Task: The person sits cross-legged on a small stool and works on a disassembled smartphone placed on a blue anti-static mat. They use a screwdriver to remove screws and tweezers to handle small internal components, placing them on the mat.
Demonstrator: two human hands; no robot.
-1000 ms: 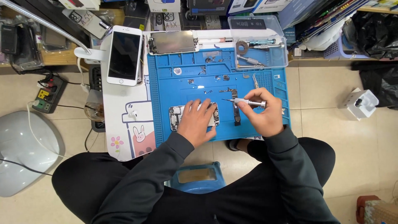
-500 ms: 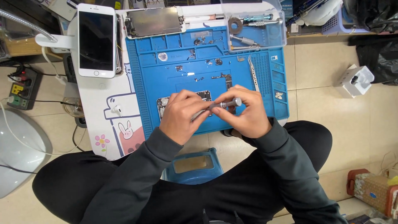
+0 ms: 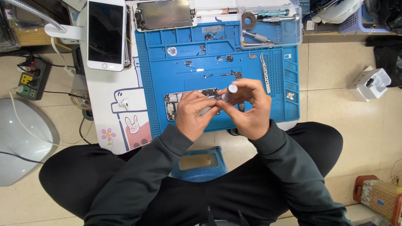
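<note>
Head view: tweezers [image 3: 264,72] nr right hand [image 3: 249,109].

The ribbed rubber work mat [image 3: 176,62] is bright blue all over, and the opened phone body [image 3: 173,106] on it shows dull grey metal speckled with dark parts, while the slim screwdriver [image 3: 228,92] has a pale silver handle and the long tweezers [image 3: 264,73] are plain steel. To the left, the flat smartphone [image 3: 106,35] is white around a black screen, lying on a white table mat [image 3: 121,113] printed with a cartoon rabbit, a pink flower and a red patch
</note>
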